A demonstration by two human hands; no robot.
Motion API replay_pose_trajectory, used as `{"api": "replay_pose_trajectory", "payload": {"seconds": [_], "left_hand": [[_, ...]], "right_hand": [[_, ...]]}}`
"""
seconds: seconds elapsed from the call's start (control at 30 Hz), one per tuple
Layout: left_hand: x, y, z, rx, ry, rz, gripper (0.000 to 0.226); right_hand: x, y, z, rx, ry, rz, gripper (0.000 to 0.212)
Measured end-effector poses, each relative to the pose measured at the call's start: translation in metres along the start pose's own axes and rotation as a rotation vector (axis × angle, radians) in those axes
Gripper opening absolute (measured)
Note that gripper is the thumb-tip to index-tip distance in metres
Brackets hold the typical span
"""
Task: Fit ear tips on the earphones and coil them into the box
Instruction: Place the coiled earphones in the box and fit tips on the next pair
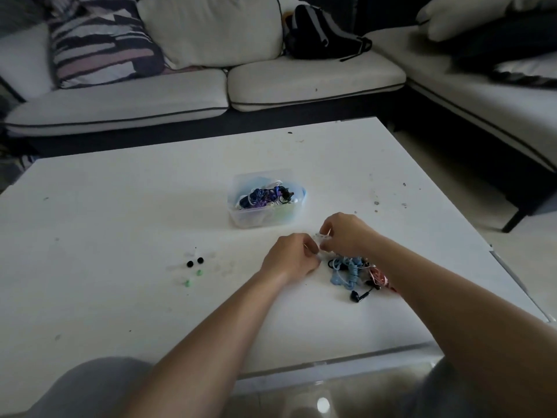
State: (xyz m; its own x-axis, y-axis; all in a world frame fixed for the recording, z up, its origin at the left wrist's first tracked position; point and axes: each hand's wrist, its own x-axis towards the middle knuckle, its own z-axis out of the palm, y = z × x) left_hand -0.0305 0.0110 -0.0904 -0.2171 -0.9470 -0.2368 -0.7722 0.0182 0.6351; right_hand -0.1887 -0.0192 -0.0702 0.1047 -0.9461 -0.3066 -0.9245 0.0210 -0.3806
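We have both hands close together near the middle of the table (pixel 120 212). Our left hand (pixel 289 257) and our right hand (pixel 346 233) have curled fingers, and each pinches one end of a small white cord (pixel 320 239). It is too blurry to tell which part is the bud. We think we hold it tight like this so a tip can be pushed on.

The spare ear tips (pixel 200 260), black and green, lie spread out to the left, so each is easy to pick up. More earphones lie in a pile (pixel 346 271) beside our right wrist: blue, pink and black ones. The clear box (pixel 262 220) sits just beyond our hands. Some coiled earphones are in it, so the next one has only a short trip.
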Motion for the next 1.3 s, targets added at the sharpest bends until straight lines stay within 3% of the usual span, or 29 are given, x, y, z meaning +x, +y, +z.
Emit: {"api": "replay_pose_trajectory", "payload": {"seconds": [0.27,0.37,0.43,0.53,0.63,0.7,0.8,0.9,1.03,1.2,1.3], "left_hand": [[-0.015,-0.023,-0.046,-0.135,0.083,-0.078,0.011],[-0.027,-0.029,-0.069,-0.444,0.101,-0.144,0.031],[-0.036,-0.029,-0.084,-0.691,0.081,-0.146,0.041],[-0.049,-0.032,-0.104,-0.904,0.059,-0.13,0.034],[-0.058,-0.043,-0.115,-0.982,0.092,-0.118,0.023],[-0.062,-0.051,-0.118,-0.976,0.127,-0.107,0.017],[-0.066,-0.064,-0.122,-0.928,0.18,-0.117,0.013],[-0.068,-0.072,-0.131,-0.872,0.234,-0.142,0.021],[-0.064,-0.084,-0.143,-0.814,0.228,-0.133,0.019],[-0.056,-0.1,-0.157,-0.854,0.198,-0.122,0.014],[-0.049,-0.114,-0.163,-0.591,0.242,-0.17,0.015]], "right_hand": [[-0.007,-0.037,-0.017,0.422,0.042,-0.083,0.008],[-0.012,-0.056,-0.02,0.606,-0.022,-0.15,0.016],[-0.015,-0.07,-0.018,0.705,-0.081,-0.189,0.009],[-0.019,-0.09,-0.01,0.82,-0.145,-0.221,0.007],[-0.022,-0.108,0.002,0.93,-0.188,-0.194,0.021],[-0.022,-0.118,0.009,0.998,-0.233,-0.179,0.028],[-0.023,-0.131,0.017,1.003,-0.277,-0.215,0.014],[-0.021,-0.143,0.024,0.935,-0.207,-0.216,0.029],[-0.011,-0.154,0.034,0.902,-0.081,-0.256,0.017],[-0.002,-0.16,0.032,1.032,-0.078,-0.208,0.011],[0.003,-0.157,0.028,1.137,-0.121,-0.149,0.006]]}}
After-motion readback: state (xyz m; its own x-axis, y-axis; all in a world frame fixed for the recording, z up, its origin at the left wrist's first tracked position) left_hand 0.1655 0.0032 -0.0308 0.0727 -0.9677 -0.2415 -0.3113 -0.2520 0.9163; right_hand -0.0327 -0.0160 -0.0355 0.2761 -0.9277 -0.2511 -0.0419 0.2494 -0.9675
